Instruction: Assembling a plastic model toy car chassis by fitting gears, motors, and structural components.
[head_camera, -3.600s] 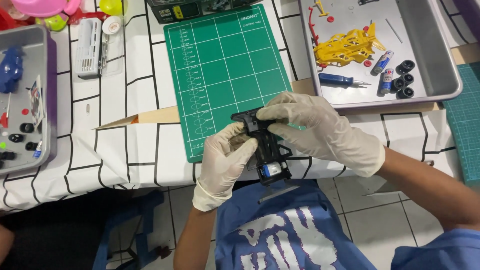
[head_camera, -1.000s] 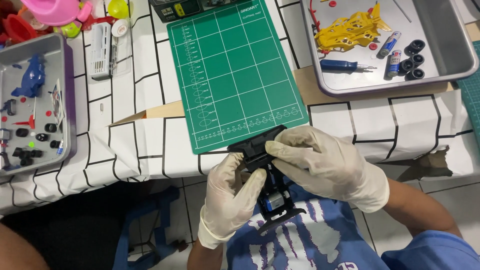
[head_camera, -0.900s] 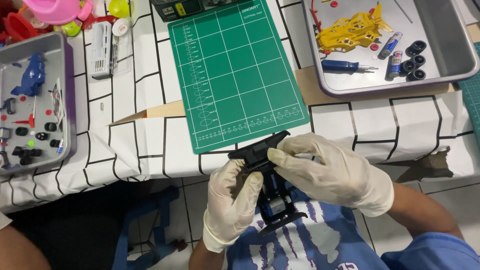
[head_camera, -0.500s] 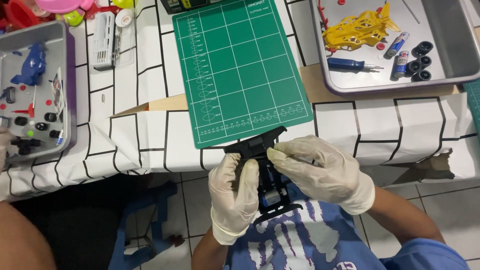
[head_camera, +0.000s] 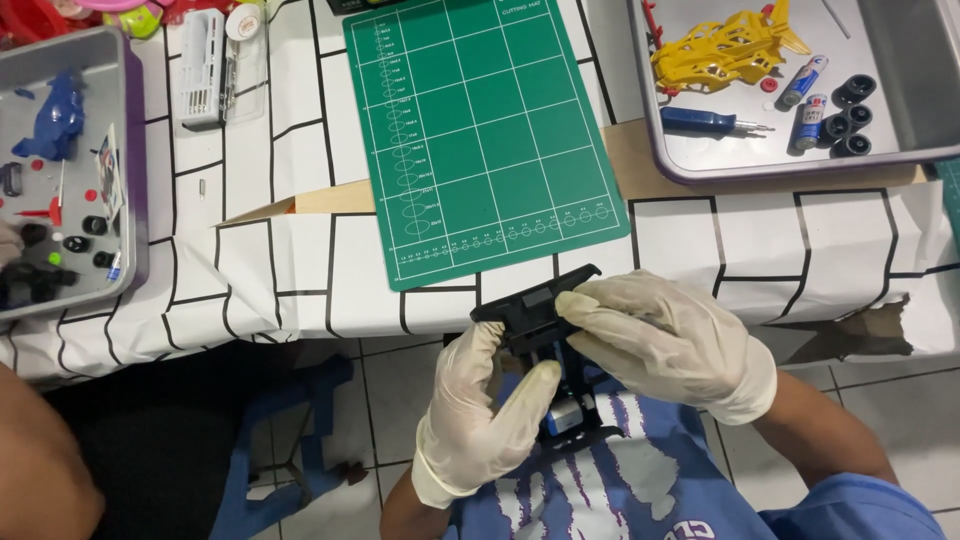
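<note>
Both my gloved hands hold a black toy car chassis (head_camera: 535, 312) just below the table's front edge, over my lap. My left hand (head_camera: 480, 410) cups it from underneath, with the thumb up against its side. My right hand (head_camera: 665, 340) grips its upper part from the right, fingers curled over the top. A small silver and blue motor (head_camera: 564, 415) shows in the chassis's lower end. The rest of the chassis is hidden by my fingers.
A green cutting mat (head_camera: 485, 135) lies on the white black-lined tablecloth (head_camera: 300, 270). The grey tray (head_camera: 905, 155) at right holds a yellow car body (head_camera: 725, 50), screwdriver, batteries and black wheels. Another tray (head_camera: 125, 200) at left has blue and small parts. A person's arm (head_camera: 40, 460) is bottom left.
The view has shifted so the table sits higher in the frame. My hands and the chassis have stayed together, turning it slightly below the table edge.
</note>
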